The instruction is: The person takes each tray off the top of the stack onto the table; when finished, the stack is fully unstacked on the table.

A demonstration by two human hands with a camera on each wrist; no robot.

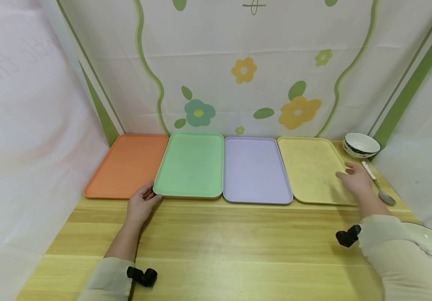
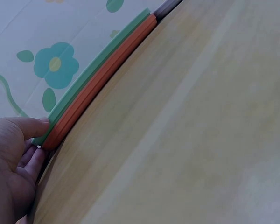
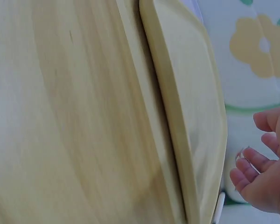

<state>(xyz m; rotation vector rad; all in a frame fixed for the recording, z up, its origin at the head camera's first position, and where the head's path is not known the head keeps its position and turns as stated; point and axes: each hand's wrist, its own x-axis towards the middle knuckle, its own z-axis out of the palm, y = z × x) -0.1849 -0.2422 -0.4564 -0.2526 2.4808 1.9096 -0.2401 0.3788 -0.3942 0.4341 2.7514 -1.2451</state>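
A rectangular light-green tray with a low raised rim (image 1: 189,167) lies left of centre in the head view, directly on top of an orange-red tray edge (image 2: 95,81) that shows along its near side. The left hand (image 1: 141,205) pinches the green tray's near-left corner, thumb on the rim and fingers below; whether the fingertips take in the lower tray too, I cannot tell. For a sound hold, the fingertips should probably sit in the seam between the two, so the green one comes without dragging its neighbour; a second hand at the opposite corner would likely keep it level. The right hand (image 1: 356,180), at the right of the frame, has loosely bent fingers and holds nothing, beside the right edge of a yellow rectangular tray (image 1: 310,171). A pale-purple tray (image 1: 256,171) sits between green and yellow, and a flat orange tray (image 1: 129,165) at far left. Beyond the right hand are a white patterned bowl (image 1: 360,146) and a metal spoon with a white handle (image 1: 367,170), all on a wooden table (image 1: 219,246).
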